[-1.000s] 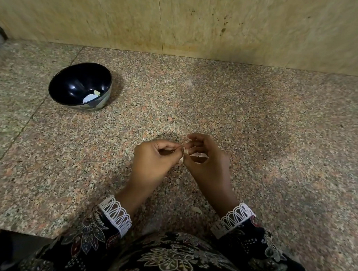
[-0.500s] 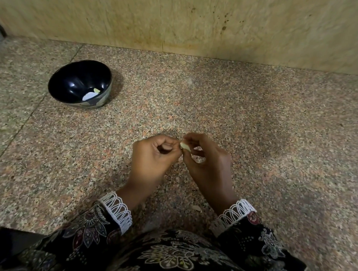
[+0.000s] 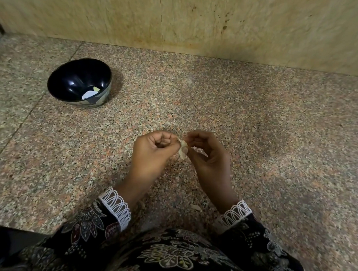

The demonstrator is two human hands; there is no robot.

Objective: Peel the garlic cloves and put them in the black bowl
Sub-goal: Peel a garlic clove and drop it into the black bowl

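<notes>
- Black bowl (image 3: 79, 82): stood on the stone counter (image 3: 255, 138), well off to the left of the pinch and farther back; held a pale piece or two at the bottom; probably parked out of the way yet within reach for dropping peeled cloves.
- Left hand (image 3: 153, 152): fingers curled inward, tips closed on the left edge of the garlic clove (image 3: 183, 149); likely tugging at the papery skin.
- Garlic clove: pinched between both hands above the counter; long axis close to upright in the picture, narrow end aimed down toward the body, broader top up at the fingertips; skin seemingly only partly off.
- Right hand (image 3: 208, 156): thumb and forefinger nipped on the clove's right side, other fingers loosely bent; likely steadying it against the pull.
- Skin scrap (image 3: 196, 207): lay on the counter below the pinch, near the right cuff.
</notes>
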